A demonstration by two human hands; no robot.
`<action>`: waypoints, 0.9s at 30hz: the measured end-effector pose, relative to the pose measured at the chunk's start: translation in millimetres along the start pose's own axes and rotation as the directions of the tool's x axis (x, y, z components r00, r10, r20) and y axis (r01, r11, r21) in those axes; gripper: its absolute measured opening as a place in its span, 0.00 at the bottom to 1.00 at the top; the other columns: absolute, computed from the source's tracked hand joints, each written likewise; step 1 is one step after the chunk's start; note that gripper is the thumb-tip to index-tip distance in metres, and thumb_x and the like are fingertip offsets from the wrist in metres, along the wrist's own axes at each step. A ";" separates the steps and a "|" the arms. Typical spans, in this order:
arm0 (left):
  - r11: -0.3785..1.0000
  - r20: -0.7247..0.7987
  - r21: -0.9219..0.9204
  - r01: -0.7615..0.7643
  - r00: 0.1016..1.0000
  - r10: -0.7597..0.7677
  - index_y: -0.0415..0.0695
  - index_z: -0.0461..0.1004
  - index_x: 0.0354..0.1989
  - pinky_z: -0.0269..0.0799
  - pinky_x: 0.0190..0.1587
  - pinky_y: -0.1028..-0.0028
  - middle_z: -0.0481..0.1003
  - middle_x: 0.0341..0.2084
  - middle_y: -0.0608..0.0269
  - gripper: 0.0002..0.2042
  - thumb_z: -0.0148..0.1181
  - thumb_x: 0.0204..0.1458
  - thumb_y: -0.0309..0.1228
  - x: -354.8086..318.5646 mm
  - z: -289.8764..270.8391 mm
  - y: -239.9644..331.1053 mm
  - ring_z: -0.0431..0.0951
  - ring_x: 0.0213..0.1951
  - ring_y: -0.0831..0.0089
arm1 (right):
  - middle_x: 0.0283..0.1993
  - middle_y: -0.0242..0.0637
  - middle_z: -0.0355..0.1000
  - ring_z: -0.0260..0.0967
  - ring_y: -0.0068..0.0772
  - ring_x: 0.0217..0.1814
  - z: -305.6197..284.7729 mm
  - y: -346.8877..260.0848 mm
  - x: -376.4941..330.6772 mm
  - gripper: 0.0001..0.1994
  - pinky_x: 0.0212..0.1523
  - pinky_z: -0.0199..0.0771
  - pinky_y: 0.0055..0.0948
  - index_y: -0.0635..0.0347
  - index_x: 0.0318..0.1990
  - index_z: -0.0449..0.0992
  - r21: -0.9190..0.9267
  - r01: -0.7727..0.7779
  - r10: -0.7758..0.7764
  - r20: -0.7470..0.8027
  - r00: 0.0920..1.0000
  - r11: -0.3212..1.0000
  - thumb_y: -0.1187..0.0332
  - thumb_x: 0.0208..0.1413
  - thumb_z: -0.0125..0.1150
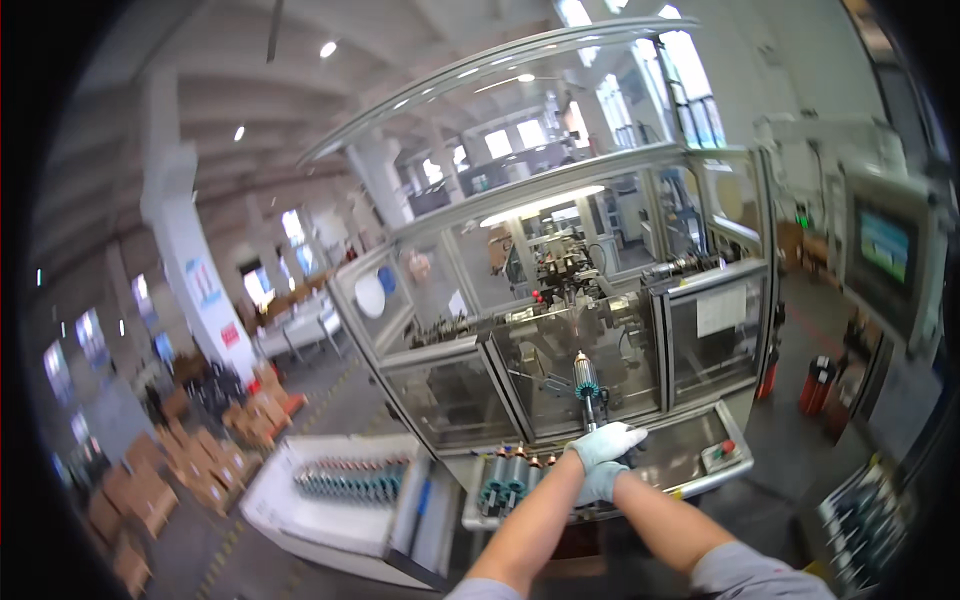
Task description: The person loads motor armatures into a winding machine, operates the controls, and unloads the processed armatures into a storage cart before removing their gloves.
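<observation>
While both gloved hands meet at the front ledge of a glass-panelled winding machine [560, 330], the left hand [606, 441], in a white work glove, is clenched around the lower shaft of an upright motor rotor with copper windings and a teal end ring [586, 384]. That rotor stands on end just in front of the machine's middle window. Below the left hand, the right hand [600, 482], in a pale blue-grey glove, touches it from underneath; whether it grips anything cannot be told. Just to the left, a short row of similar teal-ended rotors [512, 476] stands on the ledge. Farther left, a white tray [335, 512] holds many more rotors lying in a row [350, 478]. A grey control panel with red and green buttons [722, 452] sits to the right.
</observation>
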State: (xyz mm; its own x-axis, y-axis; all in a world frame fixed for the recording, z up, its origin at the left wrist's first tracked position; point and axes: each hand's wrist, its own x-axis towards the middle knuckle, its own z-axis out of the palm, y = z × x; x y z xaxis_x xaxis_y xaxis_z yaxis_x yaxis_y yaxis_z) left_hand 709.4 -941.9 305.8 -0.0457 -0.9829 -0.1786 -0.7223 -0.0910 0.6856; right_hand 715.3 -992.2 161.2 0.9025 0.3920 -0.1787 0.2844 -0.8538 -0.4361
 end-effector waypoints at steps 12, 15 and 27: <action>0.972 0.023 -0.203 0.114 0.993 -0.112 0.35 0.78 0.41 0.73 0.33 0.70 0.80 0.24 0.55 0.25 0.46 0.65 0.48 0.3 -1.0 5.3 0.79 0.26 0.69 | 0.76 0.39 0.54 0.48 0.36 0.77 -48.2 -88.7 -50.8 0.32 0.75 0.44 0.33 0.55 0.70 0.61 0.118 -0.127 0.138 -0.085 0.987 0.985 0.44 0.67 0.39; 0.964 0.018 -0.239 0.114 0.993 -0.113 0.36 0.79 0.41 0.73 0.32 0.70 0.80 0.23 0.55 0.24 0.47 0.65 0.48 2.5 -2.8 0.8 0.78 0.25 0.69 | 0.76 0.39 0.54 0.48 0.36 0.77 -48.2 -87.4 -50.6 0.32 0.75 0.44 0.33 0.55 0.70 0.61 0.117 -0.145 0.157 -0.100 0.983 0.982 0.44 0.67 0.39; 0.965 0.041 -0.236 0.117 0.993 -0.111 0.37 0.79 0.42 0.74 0.33 0.71 0.80 0.23 0.58 0.22 0.48 0.65 0.46 -5.0 -4.5 13.1 0.78 0.26 0.72 | 0.71 0.42 0.62 0.55 0.42 0.73 -29.5 -70.4 -44.3 0.30 0.73 0.48 0.34 0.56 0.65 0.67 0.199 -0.240 0.265 -0.114 0.957 0.950 0.45 0.64 0.47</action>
State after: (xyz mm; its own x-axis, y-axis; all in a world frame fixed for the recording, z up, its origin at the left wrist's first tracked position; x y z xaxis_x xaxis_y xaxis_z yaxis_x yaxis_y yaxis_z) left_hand 703.3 -939.0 318.9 0.0060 -0.9593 -0.2823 -0.5390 -0.2409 0.8071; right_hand 664.8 -959.6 225.8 0.9763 0.1098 -0.1864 -0.0104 -0.8369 -0.5473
